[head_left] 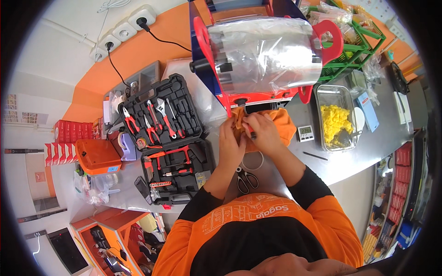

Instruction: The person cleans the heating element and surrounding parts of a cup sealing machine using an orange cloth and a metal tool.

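Note:
Both hands work at the front of a red-and-blue machine (268,97) that carries a large roll of clear film (267,55). My left hand (230,140) is closed on the bunched edge of an orange cloth (284,128), just below the machine's front. Beside it, my right hand (264,132) wraps round a tool with a black and red handle (252,135); the tool's other end is hidden, so its exact kind does not show. The cloth spreads out under and behind my right hand. Black-handled scissors (247,180) and a pale ring (252,161) lie between my forearms.
An open black tool case (207,138) with pliers and a wrench lies left. At right are a small timer (305,133), a thin black rod (315,156) and a clear container (320,124) of yellow pieces (335,120). Green crates (357,41) stand at the back right.

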### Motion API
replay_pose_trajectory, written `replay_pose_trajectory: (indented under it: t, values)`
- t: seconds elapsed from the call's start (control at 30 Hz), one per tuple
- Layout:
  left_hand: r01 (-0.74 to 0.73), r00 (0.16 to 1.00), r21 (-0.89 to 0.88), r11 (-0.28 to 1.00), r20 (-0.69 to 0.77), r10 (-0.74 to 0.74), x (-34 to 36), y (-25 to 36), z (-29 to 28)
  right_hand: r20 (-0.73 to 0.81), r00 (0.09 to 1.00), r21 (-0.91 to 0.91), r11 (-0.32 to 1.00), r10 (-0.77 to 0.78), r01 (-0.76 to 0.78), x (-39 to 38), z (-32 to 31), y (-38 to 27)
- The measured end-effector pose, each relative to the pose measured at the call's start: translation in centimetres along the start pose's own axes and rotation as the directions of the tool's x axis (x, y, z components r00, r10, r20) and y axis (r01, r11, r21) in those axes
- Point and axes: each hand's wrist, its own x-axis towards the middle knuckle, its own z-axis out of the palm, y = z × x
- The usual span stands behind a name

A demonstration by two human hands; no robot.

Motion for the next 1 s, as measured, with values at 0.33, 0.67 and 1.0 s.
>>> replay_pose_trajectory:
  t: [0.33,0.67,1.0]
  values:
    - [0.567,0.789,-0.242,0.787,0.433,-0.435,-3.8,-4.3,0.5,0.033,0.999,0.044,0.998,-0.034,0.033,-1.8,-2.2,0.0]
    - [0.549,0.762,-0.130,0.826,0.482,-0.432,-7.2,-1.8,-1.9,0.113,0.993,0.063,0.998,-0.035,0.028,-4.6,-3.3,-1.1]
    - [-0.271,0.862,0.040,0.962,0.455,0.224,-6.9,2.7,-5.3,0.200,0.934,0.348,0.870,0.296,-0.350,-3.8,-4.3,-1.0]
